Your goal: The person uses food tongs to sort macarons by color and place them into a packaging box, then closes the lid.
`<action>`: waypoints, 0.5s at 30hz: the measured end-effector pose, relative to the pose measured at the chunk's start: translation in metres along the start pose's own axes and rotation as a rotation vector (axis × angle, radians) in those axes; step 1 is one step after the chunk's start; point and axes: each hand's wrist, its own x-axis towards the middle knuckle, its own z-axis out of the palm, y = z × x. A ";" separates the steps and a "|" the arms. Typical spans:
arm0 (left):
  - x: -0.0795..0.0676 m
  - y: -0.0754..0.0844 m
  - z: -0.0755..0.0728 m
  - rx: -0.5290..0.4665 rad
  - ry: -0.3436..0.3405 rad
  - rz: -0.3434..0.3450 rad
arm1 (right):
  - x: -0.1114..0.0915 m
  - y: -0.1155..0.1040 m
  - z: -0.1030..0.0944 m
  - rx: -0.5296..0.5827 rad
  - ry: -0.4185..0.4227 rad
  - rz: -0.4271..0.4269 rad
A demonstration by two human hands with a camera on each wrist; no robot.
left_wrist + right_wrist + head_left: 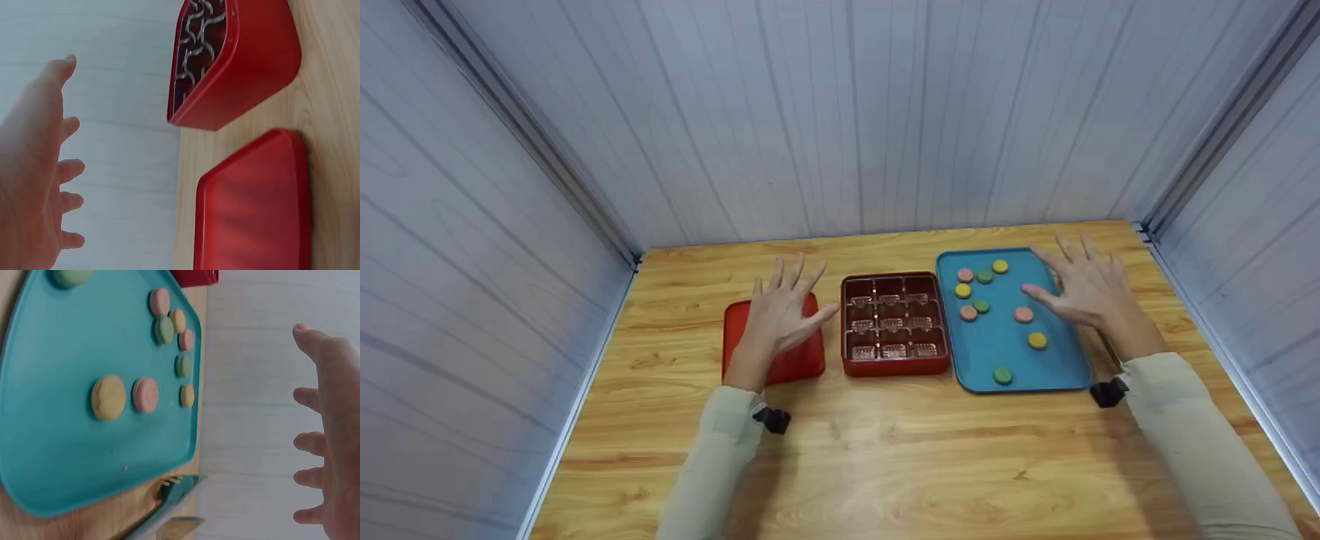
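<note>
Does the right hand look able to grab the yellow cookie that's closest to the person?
Probably yes. The right hand is empty, fingers spread, beside the blue tray, and nothing covers the yellow cookie or seems to block it from above.

the wood-grain table bears a red lid, divided red box and blue tray.

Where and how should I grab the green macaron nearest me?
I'd pinch the green macaron by its round edge, coming from above with your right hand: it lies flat on the tray, apart from the other macarons, leaving finger room on opposite sides.
</note>
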 end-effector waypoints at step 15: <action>0.006 0.019 0.016 -0.170 -0.021 0.035 | -0.015 0.042 -0.001 -0.028 -0.033 0.060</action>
